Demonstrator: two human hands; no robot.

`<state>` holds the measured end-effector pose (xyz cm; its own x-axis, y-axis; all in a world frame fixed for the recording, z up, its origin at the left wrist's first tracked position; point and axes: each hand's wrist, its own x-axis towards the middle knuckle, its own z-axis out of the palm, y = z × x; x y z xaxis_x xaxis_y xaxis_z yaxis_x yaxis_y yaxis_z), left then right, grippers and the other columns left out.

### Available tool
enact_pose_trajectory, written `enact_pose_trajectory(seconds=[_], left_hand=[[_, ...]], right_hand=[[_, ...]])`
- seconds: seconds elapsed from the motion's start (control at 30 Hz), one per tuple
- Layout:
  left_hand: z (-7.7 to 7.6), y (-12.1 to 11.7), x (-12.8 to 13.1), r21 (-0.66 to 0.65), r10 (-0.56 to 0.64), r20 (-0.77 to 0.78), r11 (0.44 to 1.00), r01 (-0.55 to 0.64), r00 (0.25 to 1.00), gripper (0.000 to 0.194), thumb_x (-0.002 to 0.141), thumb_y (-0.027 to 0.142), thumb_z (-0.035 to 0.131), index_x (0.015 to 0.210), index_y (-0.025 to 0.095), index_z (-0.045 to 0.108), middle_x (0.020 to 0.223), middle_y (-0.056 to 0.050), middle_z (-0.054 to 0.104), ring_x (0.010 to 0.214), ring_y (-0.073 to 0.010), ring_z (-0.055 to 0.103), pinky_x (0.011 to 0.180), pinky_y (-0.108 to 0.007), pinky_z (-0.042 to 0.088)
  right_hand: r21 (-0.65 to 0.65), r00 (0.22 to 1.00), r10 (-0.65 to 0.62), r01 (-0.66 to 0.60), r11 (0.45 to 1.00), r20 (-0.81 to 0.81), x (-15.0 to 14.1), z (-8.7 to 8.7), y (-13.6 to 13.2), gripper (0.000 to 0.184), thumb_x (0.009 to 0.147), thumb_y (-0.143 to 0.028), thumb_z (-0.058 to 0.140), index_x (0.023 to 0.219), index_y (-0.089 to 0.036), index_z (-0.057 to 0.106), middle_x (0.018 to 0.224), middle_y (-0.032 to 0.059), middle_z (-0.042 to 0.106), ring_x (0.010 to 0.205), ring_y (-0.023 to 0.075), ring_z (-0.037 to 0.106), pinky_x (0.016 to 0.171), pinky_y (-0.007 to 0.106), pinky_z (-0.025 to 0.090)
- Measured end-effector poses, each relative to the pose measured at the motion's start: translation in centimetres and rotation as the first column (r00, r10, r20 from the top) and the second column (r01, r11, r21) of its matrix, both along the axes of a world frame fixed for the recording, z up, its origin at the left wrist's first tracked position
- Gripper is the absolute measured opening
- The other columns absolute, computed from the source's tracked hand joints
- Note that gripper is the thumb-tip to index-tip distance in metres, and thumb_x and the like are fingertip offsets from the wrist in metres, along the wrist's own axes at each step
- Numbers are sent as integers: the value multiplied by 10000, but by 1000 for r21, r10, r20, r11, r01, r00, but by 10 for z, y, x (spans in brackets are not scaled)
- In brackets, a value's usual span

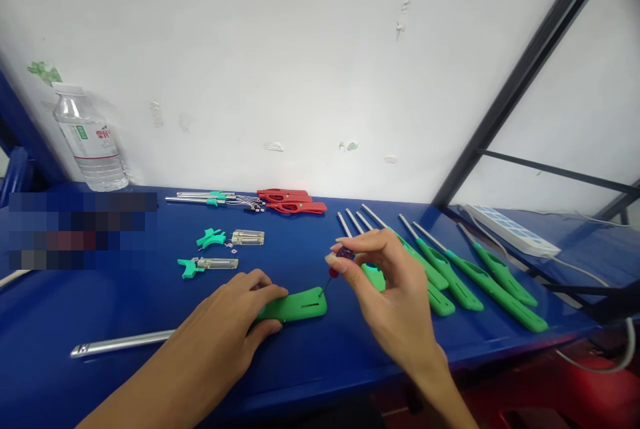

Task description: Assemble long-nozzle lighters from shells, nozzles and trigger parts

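Observation:
Under my left hand (227, 319) lies a long-nosed lighter with a green handle (303, 306); my fingers grip the handle and hide its middle part. Its silver tube (123, 342) points left along the blue table. Between thumb and fingertips, my right hand (395, 299) pinches a small screwdriver (344, 254) with a dark, reddish handle. The screwdriver slants down to the left, its thin tip at the right end of the green handle. Whether the tip sits in a screw cannot be made out.
Several green lighters (475, 276) lie fanned out on the right. Clear fuel tanks (249, 237) and green triggers (189, 268) lie behind my left hand. Red handle shells (295, 206) and metal tubes (200, 199) are near the wall. A water bottle (93, 142) stands at the left, a power strip (510, 229) right.

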<state>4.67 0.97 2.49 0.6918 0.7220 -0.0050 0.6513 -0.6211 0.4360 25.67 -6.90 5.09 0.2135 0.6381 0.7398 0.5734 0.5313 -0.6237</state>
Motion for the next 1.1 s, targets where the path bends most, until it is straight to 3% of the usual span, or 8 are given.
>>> enact_pose_trajectory(seconds=[0.2, 0.47, 0.63, 0.73, 0.83, 0.93, 1.03, 1.1], left_hand=[[3, -1, 1, -21, 7, -10, 1000, -7, 1000, 396, 988, 171, 577, 1344, 287, 709, 1311, -91, 653, 1176, -322, 658, 1088, -552, 501], [2, -5, -2, 24, -33, 11, 999, 32, 999, 403, 993, 171, 482, 1295, 295, 719, 1281, -92, 653, 1149, -318, 655, 1042, -566, 534], [-9, -10, -8, 152, -84, -41, 984, 89, 996, 623, 935, 62, 380, 1465, 280, 624, 1375, -125, 624, 1220, -323, 656, 1049, -552, 551], [-8, -14, -4, 236, -49, -141, 968, 82, 989, 761, 830, -30, 419, 1506, 274, 590, 1415, -134, 623, 1262, -336, 649, 1038, -531, 566], [1, -13, 3, 247, -24, -312, 963, 105, 950, 863, 744, -95, 449, 1523, 256, 570, 1429, -147, 640, 1273, -365, 650, 1019, -543, 576], [9, -10, 3, 280, -3, -387, 952, 120, 922, 784, 810, -111, 372, 1456, 249, 634, 1401, -147, 687, 1236, -358, 688, 1016, -560, 575], [12, -6, -5, 420, -4, -303, 897, 138, 953, 755, 850, -100, 300, 1406, 247, 675, 1323, -136, 749, 1211, -360, 711, 1028, -609, 552], [14, -6, -10, 541, -48, -189, 829, 145, 981, 704, 842, -80, 320, 1323, 241, 723, 1199, -120, 797, 1113, -355, 746, 1020, -644, 535]], right_hand=[[103, 990, -138, 140, 985, -26, 5, 4, -3, 188, 950, -167, 770, 1044, -326, 736, 1020, -59, 763, 892, 154, 710, 796, 302, 559], [-173, 967, -147, 184, 968, 206, 14, -7, 14, 111, 980, -177, 724, 1030, -269, 689, 1012, -31, 779, 874, 169, 741, 807, 302, 562], [-374, 918, -51, 210, 903, 393, 19, -21, 20, 175, 972, -140, 712, 1092, -266, 688, 1030, -7, 772, 919, 209, 737, 836, 353, 560], [-389, 892, -44, 241, 889, 450, 16, -22, 20, 118, 1002, -191, 685, 1101, -248, 714, 1057, 38, 770, 993, 265, 717, 898, 427, 539], [-402, 905, 41, 147, 904, 424, 9, -14, 13, 111, 1055, -293, 640, 1124, -270, 724, 1123, 26, 765, 1083, 251, 691, 977, 421, 506], [-506, 902, 228, -12, 863, 368, 1, -2, 3, 115, 1028, -372, 696, 1124, -314, 724, 1104, -30, 768, 1048, 213, 696, 963, 368, 504], [-559, 893, 300, -69, 826, 334, -2, 5, -4, 125, 978, -318, 766, 1093, -312, 717, 1053, -44, 762, 994, 205, 701, 915, 344, 511], [-556, 903, 300, -86, 827, 307, -3, 5, -6, 168, 956, -267, 786, 1098, -308, 705, 1052, -40, 759, 988, 206, 701, 887, 331, 517]])
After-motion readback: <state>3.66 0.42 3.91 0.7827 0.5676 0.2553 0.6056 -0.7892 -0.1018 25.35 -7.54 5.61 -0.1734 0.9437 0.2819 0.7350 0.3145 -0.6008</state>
